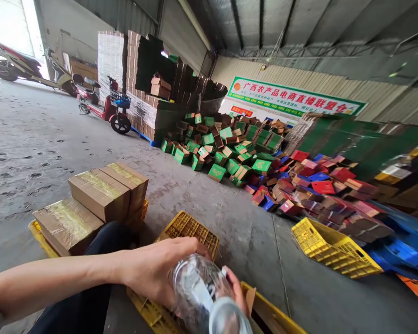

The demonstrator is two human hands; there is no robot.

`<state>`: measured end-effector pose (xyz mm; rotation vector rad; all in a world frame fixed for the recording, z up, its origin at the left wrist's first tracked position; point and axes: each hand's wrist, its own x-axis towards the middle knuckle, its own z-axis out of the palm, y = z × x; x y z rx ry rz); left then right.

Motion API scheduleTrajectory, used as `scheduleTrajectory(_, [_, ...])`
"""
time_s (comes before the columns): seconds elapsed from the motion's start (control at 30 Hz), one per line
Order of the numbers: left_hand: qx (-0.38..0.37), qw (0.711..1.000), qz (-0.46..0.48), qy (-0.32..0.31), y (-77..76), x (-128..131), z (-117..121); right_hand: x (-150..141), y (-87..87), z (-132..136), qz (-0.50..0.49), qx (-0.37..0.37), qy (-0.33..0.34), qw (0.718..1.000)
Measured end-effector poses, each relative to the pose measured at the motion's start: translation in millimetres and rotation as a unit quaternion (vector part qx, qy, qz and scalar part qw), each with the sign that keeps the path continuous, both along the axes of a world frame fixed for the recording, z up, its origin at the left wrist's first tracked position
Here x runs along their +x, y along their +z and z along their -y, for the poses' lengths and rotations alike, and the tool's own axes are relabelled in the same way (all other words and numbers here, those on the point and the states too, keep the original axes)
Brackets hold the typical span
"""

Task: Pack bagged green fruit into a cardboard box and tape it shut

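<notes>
My left hand [163,269] reaches in from the left, its fingers wrapped round a clear plastic bottle [188,283]. On the other side of the bottle, the fingers of my right hand [237,290] curl against it; the rest of that hand is hidden. A pale, round, cap-like part [225,315] lies at the near end, blurred. Below my hands is a yellow plastic crate [153,311]. An opened cardboard box [251,299] shows its flap beside another yellow crate [275,313] at the lower right.
Taped cardboard boxes [99,192] stand on yellow crates at left. Ahead is a yellow crate [191,232]; another [334,248] lies at right. Green boxes [218,171] and red and blue boxes [323,187] form heaps behind. A red scooter [106,106] stands at far left.
</notes>
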<state>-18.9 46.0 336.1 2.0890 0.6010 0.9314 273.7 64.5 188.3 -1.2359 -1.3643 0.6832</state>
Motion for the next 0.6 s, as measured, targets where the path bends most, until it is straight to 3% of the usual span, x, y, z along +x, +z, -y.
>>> scheduleTrajectory(0.07, [-0.143,0.989,-0.028,-0.003,-32.5,0,5,4,34.8,17,0.009,-0.005,0.037,0.999])
scheduleTrajectory(0.13, [-0.238,0.968,-0.074,0.007,-59.5,-1,9,3,76.9,35,0.082,0.004,0.092,0.992])
scheduleTrajectory(0.2, [-0.29,0.949,-0.124,0.01,-79.3,-2,13,-2,115.3,47,0.184,0.053,0.148,0.97])
scheduleTrajectory(0.27, [-0.318,0.938,-0.141,-0.01,-92.6,-4,16,-11,141.2,51,0.278,0.108,0.216,0.93])
scheduleTrajectory(0.33, [-0.341,0.931,-0.122,-0.039,-101.3,-5,17,-20,152.9,48,0.324,0.132,0.253,0.902])
scheduleTrajectory(0.47, [-0.377,0.919,-0.054,-0.104,-110.1,-9,15,-29,153.4,41,0.361,0.126,0.282,0.88])
scheduleTrajectory(0.6, [-0.443,0.871,-0.024,-0.212,-118.6,-12,9,-28,151.4,38,0.37,0.089,0.303,0.874])
